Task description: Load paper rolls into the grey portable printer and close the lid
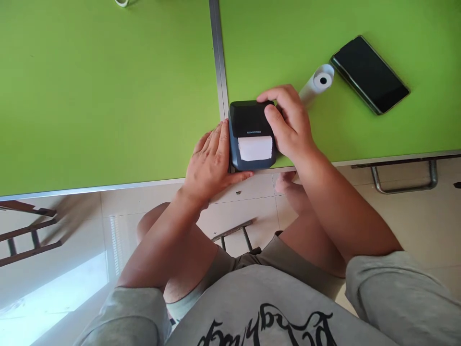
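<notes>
A small dark blue label printer (pixel 251 136) with a black lid stands at the near edge of the green table (pixel 108 96), white paper showing at its front slot. My left hand (pixel 211 163) lies against its left side, fingers straight and together, thumb under the front edge. My right hand (pixel 290 122) wraps the right side, with the thumb pressing on the black lid and the fingers curled over the far top corner.
A white paper roll (pixel 317 84) lies just behind my right hand. A black phone (pixel 370 74) rests face up at the far right. A metal seam (pixel 218 53) splits the tabletop. Below the table are my knees, the tiled floor and a metal bracket (pixel 403 175).
</notes>
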`<state>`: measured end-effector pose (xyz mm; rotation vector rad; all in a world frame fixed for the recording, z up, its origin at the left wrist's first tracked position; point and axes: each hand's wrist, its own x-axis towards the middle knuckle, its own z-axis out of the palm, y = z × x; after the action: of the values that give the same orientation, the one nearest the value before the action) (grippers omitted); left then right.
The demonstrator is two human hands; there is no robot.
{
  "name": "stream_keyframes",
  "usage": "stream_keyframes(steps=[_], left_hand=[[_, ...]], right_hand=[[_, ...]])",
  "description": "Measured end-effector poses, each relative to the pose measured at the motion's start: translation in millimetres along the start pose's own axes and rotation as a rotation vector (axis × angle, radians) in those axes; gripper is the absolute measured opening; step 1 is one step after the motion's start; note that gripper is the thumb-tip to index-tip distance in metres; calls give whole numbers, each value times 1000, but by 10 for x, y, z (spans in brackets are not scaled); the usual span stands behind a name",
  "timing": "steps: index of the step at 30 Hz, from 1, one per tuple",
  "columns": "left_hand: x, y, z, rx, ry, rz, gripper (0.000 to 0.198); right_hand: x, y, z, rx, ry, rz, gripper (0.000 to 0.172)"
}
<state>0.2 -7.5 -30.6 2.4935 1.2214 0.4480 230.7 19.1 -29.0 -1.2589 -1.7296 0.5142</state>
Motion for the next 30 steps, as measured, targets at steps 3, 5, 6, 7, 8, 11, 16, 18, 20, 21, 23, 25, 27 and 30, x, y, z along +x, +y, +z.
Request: stream_keyframes(steps=[3,5,6,7,8,11,16,18,20,21,23,25,27,30], left_hand=[[-12,28,-21,13,17,-23,129],[-29,40,-28,15,29,-45,128],[-40,42,-27,16,40,-56,127],[-51,43,-23,17,52,-66,126],[-61,42,-16,16,67,-75,124],[-78,33,4,6,118,-78,121],[-49,5,3,-50,160,-54,118],[-30,-3,-1,-69,158,-51,115],[-16,3,2,-68,134,-51,109],[-12,13,7,-58,121,-54,107],[-10,43,21,-29,107,-63,105],[-13,71,28,-17,108,-76,105],[-15,77,11,-41,101,-83,104],[-18,18,-76,-149,70,-77,105]], right_hand=[[5,45,10,6,-16,11,50],[5,57,11,15,-14,3,49],[3,60,12,15,-13,-1,48],[1,61,13,11,-12,-3,48],[-2,63,15,6,-11,-3,48],[-7,75,26,-10,-6,-12,49],[-4,109,36,3,-35,-80,50],[-4,133,36,12,-47,-88,50],[-8,167,36,21,-60,-85,51],[-10,184,37,27,-65,-82,51],[-14,211,41,42,-71,-73,51],[-15,212,47,62,-61,-62,50],[-11,180,54,83,-36,-42,49],[-1,93,63,105,21,8,49]])
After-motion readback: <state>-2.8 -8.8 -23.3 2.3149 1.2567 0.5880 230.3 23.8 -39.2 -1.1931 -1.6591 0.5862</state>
